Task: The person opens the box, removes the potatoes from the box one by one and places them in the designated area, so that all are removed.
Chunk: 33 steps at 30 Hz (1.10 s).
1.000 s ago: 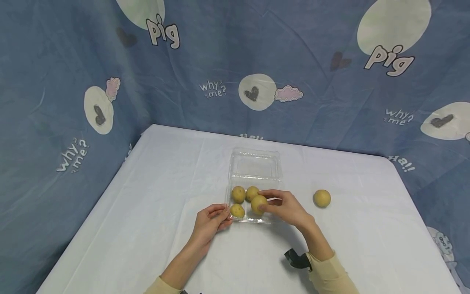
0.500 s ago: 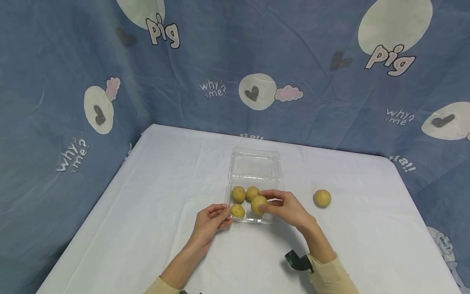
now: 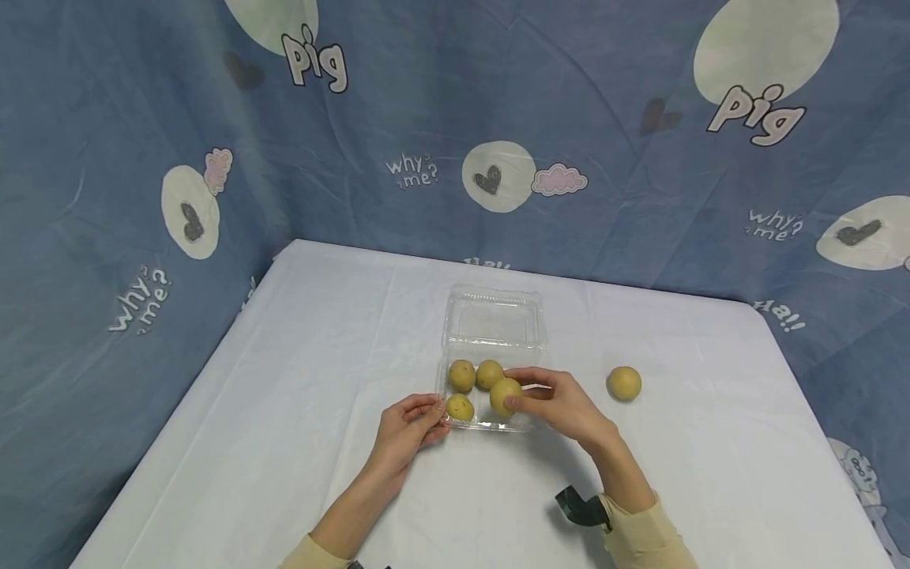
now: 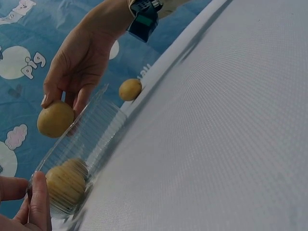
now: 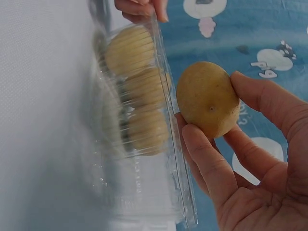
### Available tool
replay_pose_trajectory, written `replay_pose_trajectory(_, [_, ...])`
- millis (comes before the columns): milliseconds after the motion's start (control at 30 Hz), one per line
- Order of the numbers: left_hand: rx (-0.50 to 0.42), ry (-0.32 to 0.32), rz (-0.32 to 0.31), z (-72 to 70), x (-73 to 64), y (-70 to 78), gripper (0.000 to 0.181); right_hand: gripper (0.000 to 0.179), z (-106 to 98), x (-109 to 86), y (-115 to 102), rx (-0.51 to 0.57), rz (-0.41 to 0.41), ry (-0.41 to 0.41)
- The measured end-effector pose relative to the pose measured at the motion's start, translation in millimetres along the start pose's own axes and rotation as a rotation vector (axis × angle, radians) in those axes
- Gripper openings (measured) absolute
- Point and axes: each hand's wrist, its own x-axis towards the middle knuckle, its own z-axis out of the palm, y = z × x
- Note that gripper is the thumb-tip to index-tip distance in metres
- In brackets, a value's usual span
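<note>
The left hand [image 3: 407, 431] is pinching the clear box [image 3: 490, 427] at its near left corner; the right hand [image 3: 562, 403] is holding a potato [image 3: 505, 397] above it. Three potatoes [image 3: 461, 376] are sitting inside, a loose potato [image 3: 625, 383] lying right on the tabletop [image 3: 320, 356].

The sleeves [image 3: 648, 540] are pale yellow — the wrist-piece [image 3: 584, 510] dark green.

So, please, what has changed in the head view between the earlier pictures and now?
The right hand and the held potato shifted slightly to the right; nothing was newly gripped or released. Unchanged: the left hand holding the clear container, the three potatoes inside, and the loose potato at right.
</note>
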Motion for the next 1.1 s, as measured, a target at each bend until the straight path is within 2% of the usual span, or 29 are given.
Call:
replay_pose_trajectory(367, [0.006, 0.011, -0.004, 0.4, -0.5, 0.7, 0.023, 0.048, -3.4, -3.3, 1.0, 0.006, 0.007, 0.007])
replay_pose_trajectory(800, [0.004, -0.006, -0.002, -0.5, -1.2, 0.5, 0.026, 0.051, -5.9, -4.3, 2.2, 0.027, 0.004, -0.001])
replay_pose_trajectory(1100, [0.005, 0.001, -0.004, -0.2, -1.3, 1.2, 0.027, 0.049, -8.3, -7.3, 2.8, 0.023, 0.014, 0.029])
